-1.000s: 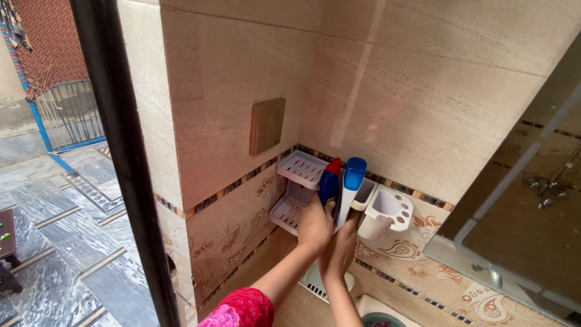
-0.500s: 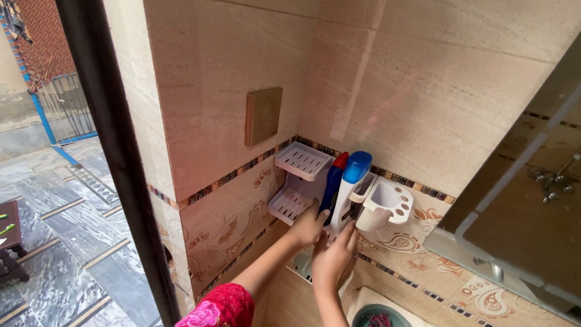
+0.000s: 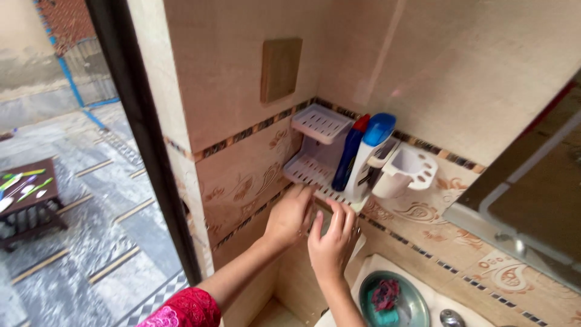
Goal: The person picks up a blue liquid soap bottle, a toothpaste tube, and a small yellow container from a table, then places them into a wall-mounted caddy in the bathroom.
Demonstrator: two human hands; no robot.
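Bottles (image 3: 357, 158) stand on shelf (image 3: 308, 172) above both hands (image 3: 311, 227).

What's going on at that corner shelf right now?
A person stands at a tiled bathroom corner. Two bottles, a dark blue bottle with a red cap and a white bottle with a blue cap, stand upright on the lower tier of a white corner shelf. Both hands are empty: the left hand touches the shelf's front edge, the right hand hangs just below it. A metal bowl sits beneath.
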